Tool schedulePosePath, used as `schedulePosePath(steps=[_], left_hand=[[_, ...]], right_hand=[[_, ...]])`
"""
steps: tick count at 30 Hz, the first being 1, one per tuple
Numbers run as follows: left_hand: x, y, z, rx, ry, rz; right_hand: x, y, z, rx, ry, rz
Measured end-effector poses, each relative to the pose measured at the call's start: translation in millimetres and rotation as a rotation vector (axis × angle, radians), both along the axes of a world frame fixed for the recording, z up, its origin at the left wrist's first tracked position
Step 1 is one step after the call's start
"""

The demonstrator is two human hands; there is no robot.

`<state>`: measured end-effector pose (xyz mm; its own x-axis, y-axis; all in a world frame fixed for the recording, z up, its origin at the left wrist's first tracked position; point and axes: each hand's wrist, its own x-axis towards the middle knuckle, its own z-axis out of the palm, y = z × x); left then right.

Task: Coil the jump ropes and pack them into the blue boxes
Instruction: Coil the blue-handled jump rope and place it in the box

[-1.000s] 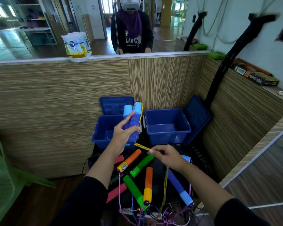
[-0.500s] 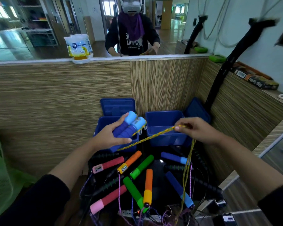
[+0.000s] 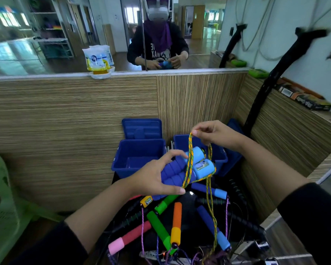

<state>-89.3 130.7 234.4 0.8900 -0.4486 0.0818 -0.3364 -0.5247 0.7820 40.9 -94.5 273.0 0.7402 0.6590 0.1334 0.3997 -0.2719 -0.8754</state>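
Now the right hand (image 3: 216, 135) has swung back over the two blue foam handles (image 3: 182, 170), pinching the yellow-green braided rope (image 3: 188, 161). Left hand (image 3: 157, 176) fingers grip both handles.

This looks like a gym or exercise studio rather than a home. A wide wall mirror (image 3: 65, 35) above a wood-grain partition (image 3: 75, 121) reflects a long glossy floor, metal storage shelves (image 3: 52, 35) and bright windows, along with the person wearing a head-mounted camera. In the corner below, a heap of foam-handled jump ropes (image 3: 176, 222) in many colours lies by two open blue boxes (image 3: 139, 159), thick black straps (image 3: 266, 87) lean against the white wall, boxed goods (image 3: 306, 100) sit on the partition ledge, and a green plastic chair (image 3: 2, 207) stands at the left.
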Motion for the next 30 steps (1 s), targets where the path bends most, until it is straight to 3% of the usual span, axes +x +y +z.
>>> schedulePosePath(steps=[5,7,10,15,17,20,24,28,30], left_hand=[[-9,-14,21,-0.097,-0.017,-0.106],[1,-4,28,-0.218,-0.041,-0.046],[26,31,24,-0.355,-0.077,0.170],[50,77,-4,-0.357,-0.087,0.418],[50,85,-16,-0.347,-0.030,0.452],[43,83,-33,-0.231,0.085,0.413],[28,54,-41,-0.133,0.104,0.258],[5,14,-26,-0.109,0.091,0.104],[-5,-1,-13,-0.147,0.062,0.053]], right_hand=[[-12,21,-12,0.010,0.282,0.152],[-25,27,-31,-0.009,0.383,0.110],[-48,40,-65,0.123,0.527,0.101],[-85,38,-90,-0.049,0.372,0.078],[-93,29,-84,-0.149,0.211,0.116],[-86,20,-55,-0.226,-0.108,0.128],[-58,18,-11,-0.140,-0.250,0.051],[-28,17,6,-0.146,-0.224,0.009],[-21,16,4,-0.091,-0.041,0.018]])
